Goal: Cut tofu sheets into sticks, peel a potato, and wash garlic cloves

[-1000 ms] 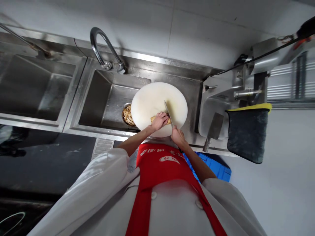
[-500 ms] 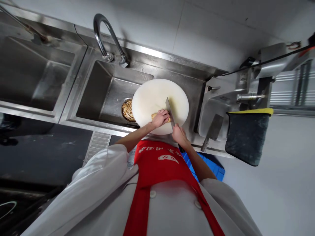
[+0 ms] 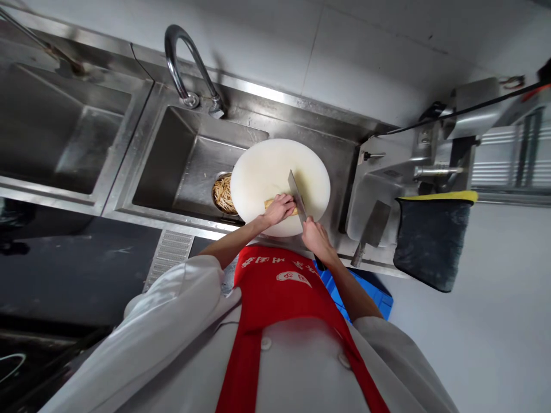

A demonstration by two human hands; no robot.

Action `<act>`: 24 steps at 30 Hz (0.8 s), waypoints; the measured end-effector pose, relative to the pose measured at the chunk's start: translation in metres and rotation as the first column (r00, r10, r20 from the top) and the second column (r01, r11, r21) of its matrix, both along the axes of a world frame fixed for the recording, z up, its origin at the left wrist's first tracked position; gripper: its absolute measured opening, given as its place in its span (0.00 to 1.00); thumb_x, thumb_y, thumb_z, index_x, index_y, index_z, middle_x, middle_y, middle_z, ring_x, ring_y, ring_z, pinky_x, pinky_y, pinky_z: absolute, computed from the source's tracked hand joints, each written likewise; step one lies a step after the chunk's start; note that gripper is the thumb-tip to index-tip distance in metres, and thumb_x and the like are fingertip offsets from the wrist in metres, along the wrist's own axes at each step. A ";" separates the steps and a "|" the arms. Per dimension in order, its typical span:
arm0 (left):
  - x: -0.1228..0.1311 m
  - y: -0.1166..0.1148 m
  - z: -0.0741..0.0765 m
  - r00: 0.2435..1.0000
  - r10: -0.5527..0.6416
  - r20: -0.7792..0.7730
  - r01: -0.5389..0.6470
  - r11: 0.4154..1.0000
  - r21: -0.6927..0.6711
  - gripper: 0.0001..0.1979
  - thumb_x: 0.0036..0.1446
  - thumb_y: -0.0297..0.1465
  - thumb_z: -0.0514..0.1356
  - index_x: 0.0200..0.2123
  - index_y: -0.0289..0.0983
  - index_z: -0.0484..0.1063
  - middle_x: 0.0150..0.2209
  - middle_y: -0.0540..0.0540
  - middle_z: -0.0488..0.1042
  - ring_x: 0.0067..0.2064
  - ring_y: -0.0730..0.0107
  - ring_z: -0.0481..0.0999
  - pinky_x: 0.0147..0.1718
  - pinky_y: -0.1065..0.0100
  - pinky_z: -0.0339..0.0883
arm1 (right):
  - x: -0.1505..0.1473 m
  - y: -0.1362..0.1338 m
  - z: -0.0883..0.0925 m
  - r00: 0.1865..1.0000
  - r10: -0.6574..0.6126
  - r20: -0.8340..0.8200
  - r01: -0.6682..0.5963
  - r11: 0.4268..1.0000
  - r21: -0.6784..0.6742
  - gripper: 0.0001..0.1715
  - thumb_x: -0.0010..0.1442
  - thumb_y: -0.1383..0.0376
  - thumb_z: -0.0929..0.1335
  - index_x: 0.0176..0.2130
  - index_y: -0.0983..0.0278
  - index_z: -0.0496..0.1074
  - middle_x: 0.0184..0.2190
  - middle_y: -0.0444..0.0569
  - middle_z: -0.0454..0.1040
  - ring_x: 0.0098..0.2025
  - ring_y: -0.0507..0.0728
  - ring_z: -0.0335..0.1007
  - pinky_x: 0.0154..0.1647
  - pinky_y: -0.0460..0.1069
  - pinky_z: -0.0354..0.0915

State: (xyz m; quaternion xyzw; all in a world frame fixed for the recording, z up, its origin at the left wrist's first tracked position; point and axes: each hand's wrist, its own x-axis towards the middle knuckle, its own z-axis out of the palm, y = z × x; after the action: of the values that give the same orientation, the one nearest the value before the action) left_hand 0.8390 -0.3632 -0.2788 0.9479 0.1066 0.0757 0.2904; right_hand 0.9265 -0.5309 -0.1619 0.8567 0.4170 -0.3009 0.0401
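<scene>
The left hand (image 3: 280, 209) clasps a golden-tan food block (image 3: 268, 203) at the near side of a round white cutting board (image 3: 258, 167), best curled back from the broad steel knife (image 3: 297, 193) the right hand (image 3: 315, 236) grips.

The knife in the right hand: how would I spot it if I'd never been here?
Find the big white oval cutting board at the right side of the sink. Over its right half is the knife, gripped by the right hand, just right of the left hand on the tan food. Unlike the cleaver lying at the small basin, this one is held.
</scene>
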 end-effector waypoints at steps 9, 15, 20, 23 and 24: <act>-0.007 0.002 -0.004 1.000 0.003 0.023 -0.002 1.000 -0.019 0.17 0.73 0.35 0.51 0.44 0.41 0.80 0.46 0.39 0.74 0.51 0.55 0.68 0.52 0.53 0.62 | 0.011 0.027 -0.014 1.000 -0.005 -0.006 0.005 1.000 -0.024 0.23 0.75 0.65 0.51 0.57 0.70 0.65 0.49 0.65 0.78 0.53 0.66 0.78 0.53 0.54 0.69; -0.006 0.000 -0.006 1.000 0.011 -0.002 -0.011 1.000 0.028 0.18 0.73 0.37 0.49 0.44 0.42 0.80 0.45 0.38 0.74 0.50 0.52 0.68 0.51 0.50 0.60 | 0.000 0.006 -0.001 1.000 0.006 -0.002 -0.006 1.000 0.020 0.22 0.75 0.64 0.54 0.58 0.70 0.66 0.46 0.65 0.79 0.51 0.66 0.79 0.52 0.54 0.69; -0.009 0.001 -0.004 1.000 0.008 -0.024 -0.007 0.999 0.036 0.20 0.74 0.37 0.48 0.47 0.40 0.79 0.46 0.39 0.75 0.49 0.54 0.69 0.51 0.52 0.61 | -0.004 0.037 -0.025 1.000 -0.007 0.014 0.007 1.000 0.007 0.22 0.71 0.72 0.55 0.59 0.75 0.64 0.50 0.66 0.78 0.53 0.66 0.78 0.53 0.54 0.70; -0.012 0.000 -0.004 1.000 0.026 0.005 -0.027 0.997 0.068 0.21 0.74 0.38 0.47 0.45 0.39 0.79 0.46 0.39 0.76 0.49 0.55 0.69 0.50 0.53 0.61 | 0.004 0.041 -0.024 1.000 -0.001 0.021 0.000 1.000 0.008 0.20 0.73 0.69 0.54 0.57 0.73 0.65 0.49 0.65 0.79 0.53 0.66 0.78 0.52 0.54 0.70; -0.012 0.000 -0.005 0.999 0.030 0.014 -0.031 0.997 0.077 0.20 0.74 0.38 0.47 0.44 0.39 0.79 0.45 0.39 0.76 0.49 0.55 0.69 0.50 0.53 0.61 | 0.007 0.038 -0.020 1.000 0.002 0.024 -0.003 1.000 0.008 0.20 0.74 0.67 0.54 0.57 0.72 0.66 0.48 0.64 0.79 0.52 0.66 0.78 0.52 0.53 0.70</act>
State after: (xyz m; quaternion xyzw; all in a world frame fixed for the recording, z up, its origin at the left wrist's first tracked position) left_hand 0.8270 -0.3631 -0.2833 0.9562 0.1162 0.0901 0.2532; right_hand 0.9333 -0.4932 -0.1814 0.8599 0.4188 -0.2887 0.0421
